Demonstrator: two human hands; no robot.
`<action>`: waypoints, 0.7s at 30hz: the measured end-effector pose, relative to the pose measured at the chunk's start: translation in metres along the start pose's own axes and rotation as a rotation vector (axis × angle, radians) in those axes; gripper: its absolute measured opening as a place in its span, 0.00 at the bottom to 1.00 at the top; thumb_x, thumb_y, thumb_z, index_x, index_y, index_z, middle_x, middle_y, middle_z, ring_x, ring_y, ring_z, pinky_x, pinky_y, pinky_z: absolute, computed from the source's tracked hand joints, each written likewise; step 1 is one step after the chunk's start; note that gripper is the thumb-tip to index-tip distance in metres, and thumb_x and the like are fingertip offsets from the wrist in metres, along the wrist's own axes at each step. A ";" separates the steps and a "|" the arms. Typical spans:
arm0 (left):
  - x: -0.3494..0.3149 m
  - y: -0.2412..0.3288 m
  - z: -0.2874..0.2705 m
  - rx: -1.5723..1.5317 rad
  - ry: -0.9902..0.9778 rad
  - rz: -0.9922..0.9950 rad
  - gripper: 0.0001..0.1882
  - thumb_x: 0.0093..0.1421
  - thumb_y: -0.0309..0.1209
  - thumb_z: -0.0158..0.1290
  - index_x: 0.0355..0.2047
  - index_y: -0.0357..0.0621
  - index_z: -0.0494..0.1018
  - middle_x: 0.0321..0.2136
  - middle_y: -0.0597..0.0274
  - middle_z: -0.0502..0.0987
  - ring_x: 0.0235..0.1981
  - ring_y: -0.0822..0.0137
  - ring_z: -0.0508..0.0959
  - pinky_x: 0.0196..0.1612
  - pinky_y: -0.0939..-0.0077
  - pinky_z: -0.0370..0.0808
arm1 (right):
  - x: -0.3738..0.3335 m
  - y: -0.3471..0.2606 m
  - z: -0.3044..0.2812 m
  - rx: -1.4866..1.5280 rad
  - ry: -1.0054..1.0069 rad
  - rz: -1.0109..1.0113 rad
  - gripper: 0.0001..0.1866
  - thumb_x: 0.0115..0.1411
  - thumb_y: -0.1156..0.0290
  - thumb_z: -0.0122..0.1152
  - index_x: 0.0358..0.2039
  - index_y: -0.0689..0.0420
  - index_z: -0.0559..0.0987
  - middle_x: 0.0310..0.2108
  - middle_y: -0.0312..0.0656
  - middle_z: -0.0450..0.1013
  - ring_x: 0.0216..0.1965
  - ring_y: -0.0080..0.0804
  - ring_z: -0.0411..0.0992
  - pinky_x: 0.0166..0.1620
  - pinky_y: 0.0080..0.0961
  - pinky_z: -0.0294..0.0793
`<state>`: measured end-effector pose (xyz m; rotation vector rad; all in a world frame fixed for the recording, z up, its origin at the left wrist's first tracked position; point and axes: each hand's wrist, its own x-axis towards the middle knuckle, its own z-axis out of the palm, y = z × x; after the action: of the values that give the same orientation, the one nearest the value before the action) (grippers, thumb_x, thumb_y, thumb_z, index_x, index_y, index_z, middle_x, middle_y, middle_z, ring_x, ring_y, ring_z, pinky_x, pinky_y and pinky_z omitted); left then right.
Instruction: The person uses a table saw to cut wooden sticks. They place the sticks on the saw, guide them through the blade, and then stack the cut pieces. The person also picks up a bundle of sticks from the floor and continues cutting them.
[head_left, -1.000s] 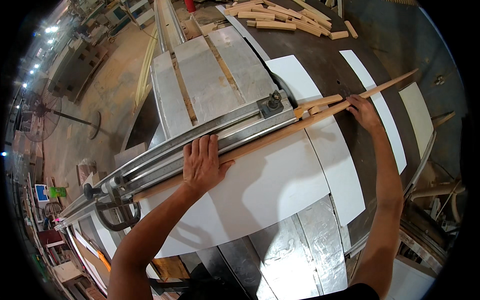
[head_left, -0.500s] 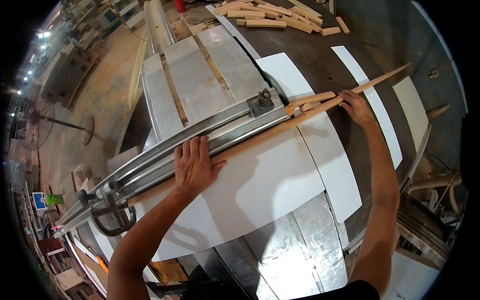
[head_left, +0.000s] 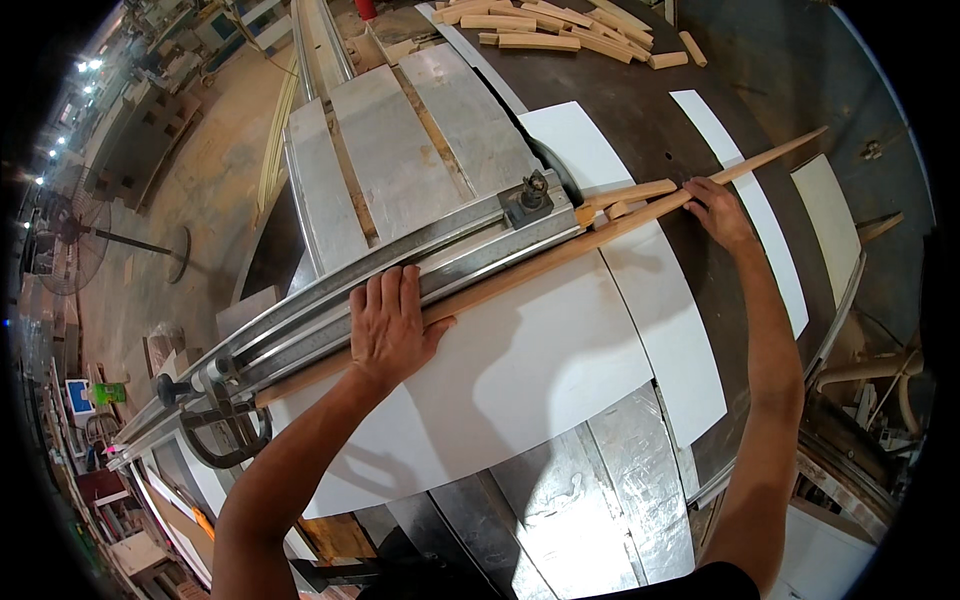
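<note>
While wood (head_left: 522,278) lines the fence (head_left: 530,244), room lies nearside.

Floor (head_left: 220,130): pedestal fan (head_left: 68,230), well off left edge of table (head_left: 390,150); long pale strips (head_left: 274,165), nearer | green item (head_left: 108,393) beside blue-and-white box (head_left: 77,393)

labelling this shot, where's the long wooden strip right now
In the head view, the long wooden strip slants up rightward along the near side of the metal fence, with the right hand on its right part.
</note>
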<state>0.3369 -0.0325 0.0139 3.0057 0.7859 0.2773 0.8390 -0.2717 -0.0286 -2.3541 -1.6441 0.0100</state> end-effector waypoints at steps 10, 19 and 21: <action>0.002 -0.002 0.002 -0.002 0.004 0.001 0.48 0.46 0.52 0.70 0.58 0.33 0.65 0.50 0.50 0.70 0.51 0.52 0.71 0.52 0.57 0.64 | 0.006 -0.002 -0.001 0.001 -0.022 0.011 0.19 0.59 0.73 0.68 0.52 0.60 0.80 0.54 0.49 0.75 0.54 0.50 0.75 0.57 0.39 0.77; 0.003 -0.002 0.005 0.014 0.024 0.020 0.47 0.47 0.53 0.69 0.57 0.32 0.66 0.49 0.50 0.71 0.50 0.53 0.71 0.51 0.57 0.65 | 0.005 0.008 0.005 0.038 -0.002 -0.013 0.19 0.59 0.72 0.69 0.51 0.59 0.80 0.54 0.49 0.75 0.54 0.49 0.74 0.57 0.37 0.76; 0.003 -0.001 0.005 0.011 0.022 0.019 0.47 0.46 0.53 0.70 0.57 0.32 0.66 0.50 0.49 0.71 0.51 0.52 0.71 0.52 0.57 0.65 | 0.004 0.009 0.005 0.025 0.006 -0.019 0.19 0.59 0.73 0.69 0.51 0.59 0.80 0.54 0.48 0.75 0.54 0.48 0.75 0.57 0.37 0.76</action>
<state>0.3399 -0.0295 0.0090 3.0267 0.7638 0.3081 0.8478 -0.2701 -0.0352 -2.3178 -1.6545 0.0193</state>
